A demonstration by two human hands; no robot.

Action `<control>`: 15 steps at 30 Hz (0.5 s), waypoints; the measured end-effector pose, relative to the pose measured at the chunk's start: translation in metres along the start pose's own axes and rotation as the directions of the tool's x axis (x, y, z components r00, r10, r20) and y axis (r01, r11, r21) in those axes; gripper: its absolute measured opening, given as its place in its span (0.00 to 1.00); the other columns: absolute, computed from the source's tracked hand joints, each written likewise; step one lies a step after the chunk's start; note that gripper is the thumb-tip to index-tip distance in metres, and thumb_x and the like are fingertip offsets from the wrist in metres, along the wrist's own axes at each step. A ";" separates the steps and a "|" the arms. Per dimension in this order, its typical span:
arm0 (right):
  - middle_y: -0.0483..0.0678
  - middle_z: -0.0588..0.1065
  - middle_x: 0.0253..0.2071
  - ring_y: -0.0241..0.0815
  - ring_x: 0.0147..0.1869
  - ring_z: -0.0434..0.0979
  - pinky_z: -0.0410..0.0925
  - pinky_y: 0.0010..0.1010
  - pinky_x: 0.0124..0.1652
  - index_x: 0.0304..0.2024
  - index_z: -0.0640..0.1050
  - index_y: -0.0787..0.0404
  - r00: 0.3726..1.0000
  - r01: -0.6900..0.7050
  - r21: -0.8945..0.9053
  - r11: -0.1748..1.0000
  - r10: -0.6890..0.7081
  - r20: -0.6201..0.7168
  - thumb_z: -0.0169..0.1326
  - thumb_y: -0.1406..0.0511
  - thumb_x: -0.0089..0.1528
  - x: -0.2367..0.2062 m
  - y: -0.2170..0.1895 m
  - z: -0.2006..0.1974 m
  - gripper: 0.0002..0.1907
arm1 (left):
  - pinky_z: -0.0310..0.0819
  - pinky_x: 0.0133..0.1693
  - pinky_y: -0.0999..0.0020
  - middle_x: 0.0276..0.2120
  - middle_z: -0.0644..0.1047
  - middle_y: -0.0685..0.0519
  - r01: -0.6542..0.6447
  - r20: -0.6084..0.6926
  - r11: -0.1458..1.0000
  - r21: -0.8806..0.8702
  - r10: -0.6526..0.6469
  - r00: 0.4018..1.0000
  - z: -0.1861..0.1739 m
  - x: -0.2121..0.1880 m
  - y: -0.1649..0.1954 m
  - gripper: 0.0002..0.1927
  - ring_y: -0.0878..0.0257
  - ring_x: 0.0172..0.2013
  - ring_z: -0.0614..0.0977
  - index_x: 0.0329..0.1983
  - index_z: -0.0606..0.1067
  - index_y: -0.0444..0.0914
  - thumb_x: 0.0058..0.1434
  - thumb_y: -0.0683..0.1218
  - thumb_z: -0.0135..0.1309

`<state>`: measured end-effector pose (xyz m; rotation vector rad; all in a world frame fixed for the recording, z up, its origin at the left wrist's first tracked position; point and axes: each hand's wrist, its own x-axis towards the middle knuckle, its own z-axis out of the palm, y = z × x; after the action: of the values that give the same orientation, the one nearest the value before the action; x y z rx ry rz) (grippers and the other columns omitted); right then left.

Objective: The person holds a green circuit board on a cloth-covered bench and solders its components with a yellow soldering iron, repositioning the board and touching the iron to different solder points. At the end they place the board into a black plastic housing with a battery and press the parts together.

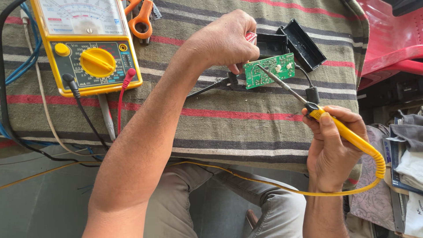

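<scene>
My left hand [224,39] pinches the left edge of a small green circuit board [269,70] and holds it tilted over the striped cloth. My right hand [335,145] grips the yellow handle of a soldering iron [348,134]. The iron's metal tip [261,67] rests on the board's green face. A black cable [207,88] runs from the board to the left. Just behind the board lie the two halves of an open black plastic case [299,42].
A yellow analog multimeter [86,44] with red and black leads sits at the top left. Orange-handled pliers [141,20] lie beside it. The striped cloth [220,128] covers the table. A red plastic chair [392,39] stands at right, with cloths and papers [407,154] below it.
</scene>
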<state>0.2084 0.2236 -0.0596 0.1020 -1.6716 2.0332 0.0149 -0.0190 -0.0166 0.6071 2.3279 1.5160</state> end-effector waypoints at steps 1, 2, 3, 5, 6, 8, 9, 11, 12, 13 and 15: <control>0.56 0.76 0.48 0.45 0.51 0.83 0.81 0.38 0.56 0.49 0.73 0.72 1.000 -0.001 0.002 1.000 0.001 0.002 0.55 0.78 0.74 0.000 0.000 0.000 0.03 | 0.87 0.24 0.73 0.24 0.82 0.50 0.001 -0.002 1.000 0.004 -0.001 1.000 0.000 0.000 0.000 0.03 0.66 0.25 0.88 0.28 0.76 0.34 0.50 0.39 0.56; 0.56 0.76 0.48 0.45 0.52 0.83 0.81 0.38 0.57 0.49 0.74 0.73 1.000 -0.002 0.004 1.000 0.002 0.004 0.55 0.78 0.74 0.000 -0.001 0.000 0.03 | 0.87 0.24 0.73 0.24 0.82 0.50 -0.002 0.000 1.000 0.001 0.002 1.000 0.000 0.001 0.000 0.03 0.66 0.25 0.88 0.28 0.76 0.34 0.50 0.39 0.56; 0.56 0.76 0.48 0.45 0.52 0.83 0.81 0.38 0.57 0.49 0.74 0.73 1.000 -0.004 0.007 1.000 0.004 0.007 0.55 0.78 0.75 0.000 -0.001 0.000 0.03 | 0.87 0.24 0.73 0.24 0.82 0.50 -0.004 0.002 1.000 -0.002 0.004 1.000 0.000 0.001 0.000 0.03 0.65 0.25 0.88 0.28 0.76 0.34 0.50 0.39 0.56; 0.56 0.76 0.48 0.45 0.51 0.83 0.81 0.38 0.57 0.49 0.74 0.73 1.000 -0.006 0.013 1.000 0.006 0.004 0.55 0.78 0.74 0.000 0.000 -0.001 0.03 | 0.86 0.24 0.72 0.24 0.82 0.50 -0.007 -0.002 1.000 0.005 0.007 1.000 0.001 0.001 0.000 0.03 0.65 0.25 0.88 0.29 0.76 0.34 0.50 0.39 0.56; 0.56 0.76 0.48 0.46 0.51 0.83 0.81 0.38 0.56 0.49 0.74 0.73 1.000 -0.007 0.016 1.000 0.007 0.003 0.55 0.78 0.74 0.000 0.000 -0.001 0.03 | 0.85 0.24 0.72 0.24 0.82 0.50 -0.008 -0.008 1.000 0.015 0.008 1.000 0.002 0.001 0.000 0.03 0.65 0.25 0.88 0.29 0.76 0.35 0.50 0.39 0.56; 0.56 0.76 0.48 0.46 0.51 0.83 0.81 0.38 0.56 0.49 0.74 0.73 1.000 -0.008 0.011 1.000 0.008 0.003 0.55 0.78 0.74 0.002 0.000 -0.002 0.03 | 0.83 0.25 0.71 0.24 0.82 0.50 -0.010 -0.016 1.000 0.025 0.010 1.000 0.002 0.000 0.000 0.04 0.66 0.25 0.88 0.29 0.77 0.35 0.50 0.39 0.56; 0.56 0.76 0.48 0.46 0.51 0.83 0.81 0.38 0.56 0.49 0.74 0.73 1.000 -0.009 0.008 1.000 0.009 0.001 0.55 0.78 0.74 0.002 0.000 -0.002 0.03 | 0.83 0.25 0.71 0.24 0.82 0.50 -0.010 -0.018 1.000 0.025 0.010 1.000 0.002 0.000 0.000 0.04 0.65 0.25 0.88 0.30 0.76 0.35 0.50 0.39 0.56; 0.56 0.76 0.48 0.46 0.51 0.83 0.81 0.38 0.56 0.49 0.74 0.73 1.000 -0.009 0.015 1.000 0.009 0.006 0.54 0.78 0.74 0.001 0.000 -0.002 0.03 | 0.83 0.25 0.71 0.24 0.82 0.49 -0.010 -0.013 1.000 0.017 0.010 1.000 0.001 0.000 0.000 0.04 0.65 0.25 0.89 0.29 0.76 0.35 0.50 0.39 0.56; 0.56 0.76 0.48 0.46 0.52 0.83 0.81 0.38 0.56 0.49 0.74 0.73 1.000 -0.008 0.019 1.000 0.008 0.008 0.54 0.78 0.74 0.002 0.000 -0.003 0.03 | 0.84 0.25 0.71 0.24 0.82 0.49 -0.010 -0.007 1.000 0.009 0.010 1.000 0.001 0.000 0.001 0.04 0.65 0.25 0.89 0.29 0.76 0.34 0.50 0.38 0.56; 0.56 0.76 0.48 0.46 0.52 0.83 0.81 0.38 0.56 0.49 0.74 0.73 1.000 -0.008 0.019 1.000 0.008 0.008 0.54 0.78 0.74 0.001 0.000 -0.003 0.03 | 0.84 0.25 0.71 0.25 0.82 0.49 -0.009 -0.001 1.000 0.001 0.009 1.000 0.002 0.001 0.001 0.04 0.65 0.25 0.89 0.29 0.76 0.34 0.50 0.38 0.56; 0.56 0.76 0.48 0.46 0.52 0.83 0.81 0.38 0.56 0.50 0.74 0.73 1.000 -0.008 0.019 1.000 0.008 0.006 0.54 0.78 0.74 0.001 0.000 -0.003 0.03 | 0.84 0.25 0.71 0.25 0.82 0.49 -0.010 0.000 1.000 0.002 0.010 1.000 0.001 0.000 0.000 0.04 0.65 0.25 0.89 0.29 0.76 0.34 0.50 0.38 0.56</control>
<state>0.2080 0.2263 -0.0602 0.1079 -1.6596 2.0566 0.0151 -0.0177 -0.0167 0.6201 2.3305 1.5183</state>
